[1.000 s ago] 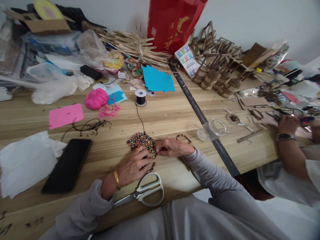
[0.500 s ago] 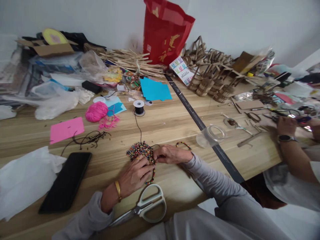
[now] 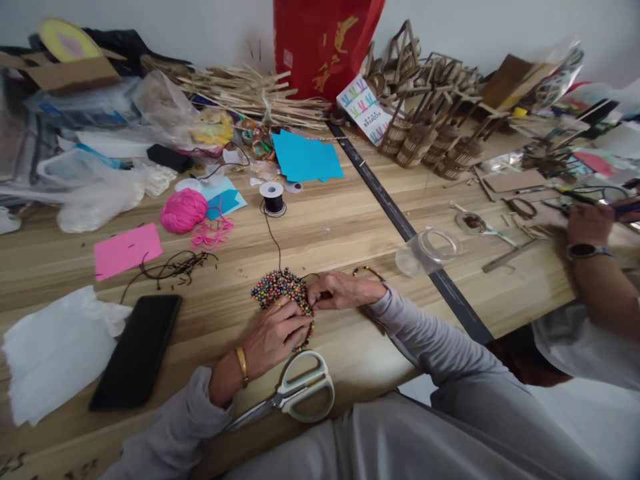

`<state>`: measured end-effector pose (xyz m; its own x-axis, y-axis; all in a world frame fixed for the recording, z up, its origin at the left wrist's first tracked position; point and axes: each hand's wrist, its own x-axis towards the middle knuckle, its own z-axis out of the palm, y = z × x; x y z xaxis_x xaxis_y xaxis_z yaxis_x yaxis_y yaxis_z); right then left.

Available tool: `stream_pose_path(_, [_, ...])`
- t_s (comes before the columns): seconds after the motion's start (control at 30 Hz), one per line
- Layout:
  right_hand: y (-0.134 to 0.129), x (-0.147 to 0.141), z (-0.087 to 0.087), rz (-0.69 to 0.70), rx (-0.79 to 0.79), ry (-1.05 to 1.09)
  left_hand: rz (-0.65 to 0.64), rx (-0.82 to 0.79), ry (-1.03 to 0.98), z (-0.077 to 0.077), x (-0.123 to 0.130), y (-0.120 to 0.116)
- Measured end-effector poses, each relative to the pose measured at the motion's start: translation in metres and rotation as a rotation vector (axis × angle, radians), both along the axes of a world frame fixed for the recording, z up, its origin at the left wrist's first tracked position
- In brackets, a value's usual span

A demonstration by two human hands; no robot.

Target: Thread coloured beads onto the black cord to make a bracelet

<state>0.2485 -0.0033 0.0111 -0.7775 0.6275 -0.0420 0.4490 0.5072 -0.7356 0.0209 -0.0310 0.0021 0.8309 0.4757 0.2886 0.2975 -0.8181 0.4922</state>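
A heap of small multicoloured beads (image 3: pixel 278 287) lies on the table in front of me. My left hand (image 3: pixel 276 333) reaches over its near edge, fingers bent together around a beaded string (image 3: pixel 311 333) that trails toward me. From the right, my right hand (image 3: pixel 341 291) meets those fingertips in a pinch, with a bit of black cord showing beside it; the fingers largely cover what they grip. Another row of strung beads (image 3: pixel 369 270) curves out beyond my right wrist. Black cord (image 3: pixel 273 237) runs from a spool (image 3: pixel 273 199) to the heap.
White-handled scissors (image 3: pixel 306 388) lie just below my hands. To the left are a black phone (image 3: pixel 137 352), white tissue (image 3: pixel 55 353) and pink yarn (image 3: pixel 183 212). A clear plastic container (image 3: pixel 425 252) sits to the right, and a co-worker's hand (image 3: pixel 590 225) is farther right.
The view has tilted slightly downward, so the table's far items sit higher in the picture. Both hands stay at the bead heap with nearly the same hold.
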Motion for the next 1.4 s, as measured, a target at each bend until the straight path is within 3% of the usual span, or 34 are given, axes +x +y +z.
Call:
stream_pose_path(0.63, [-0.0077,0.0034,-0.0038,0.016,0.091,0.000,-0.011,-0.074,-0.044,0.0067,-0.0057,-0.0012])
stream_pose_path(1.4, [-0.0084,0.0030,-0.0015,0.013,0.058,-0.003,-0.046,-0.024,0.034,0.0078,-0.0072,0.0001])
